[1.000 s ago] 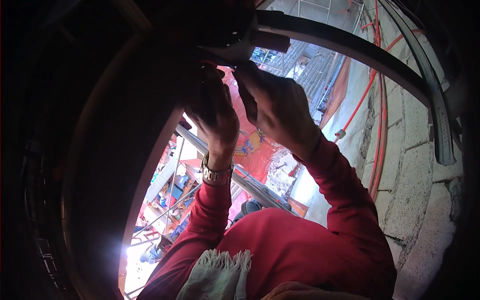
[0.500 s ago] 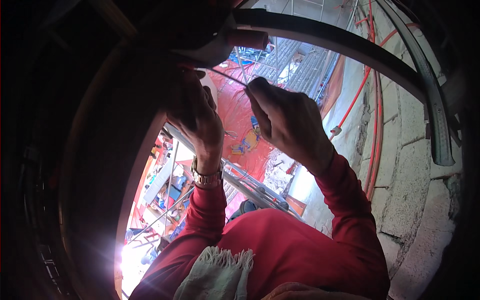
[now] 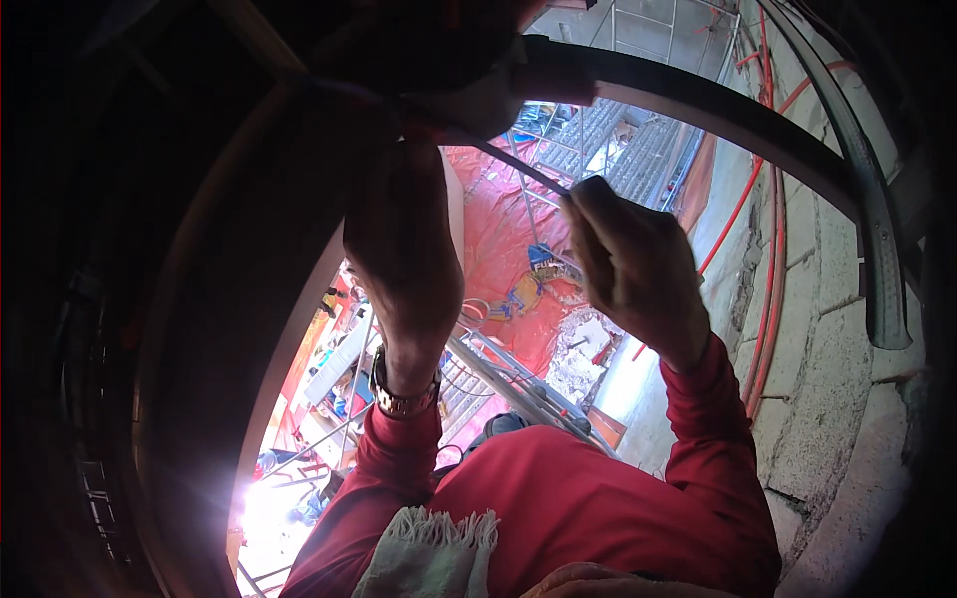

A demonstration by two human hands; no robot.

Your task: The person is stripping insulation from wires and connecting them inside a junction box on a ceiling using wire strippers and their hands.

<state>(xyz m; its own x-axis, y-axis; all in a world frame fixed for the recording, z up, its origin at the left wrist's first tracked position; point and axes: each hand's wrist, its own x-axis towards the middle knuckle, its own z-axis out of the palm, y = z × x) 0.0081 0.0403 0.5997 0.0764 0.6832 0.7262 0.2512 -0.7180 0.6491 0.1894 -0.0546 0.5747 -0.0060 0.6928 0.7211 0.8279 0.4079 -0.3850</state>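
My left hand (image 3: 404, 259) is raised into the shadow beneath a dark overhead fitting (image 3: 464, 75), its curled fingers at a small reddish piece; exactly what they hold is hidden. My right hand (image 3: 628, 259) is closed on the near end of a thin, taut grey strip or cord (image 3: 518, 164), which runs up and left toward the fitting and the fingers of my left hand. A curved dark beam (image 3: 728, 110) passes just above my right hand.
Red cables (image 3: 770, 299) and a metal channel (image 3: 877, 299) run along a block wall (image 3: 822, 399) at right. A dark panel (image 3: 209, 329) fills the left. Far below lie red sheeting (image 3: 508, 224), scaffold tubes (image 3: 478, 369), rubble (image 3: 583, 339) and assorted clutter.
My right hand has moved right and down, drawing away from my left hand, so more of the thin strip shows between them. My left hand stays up at the fitting.
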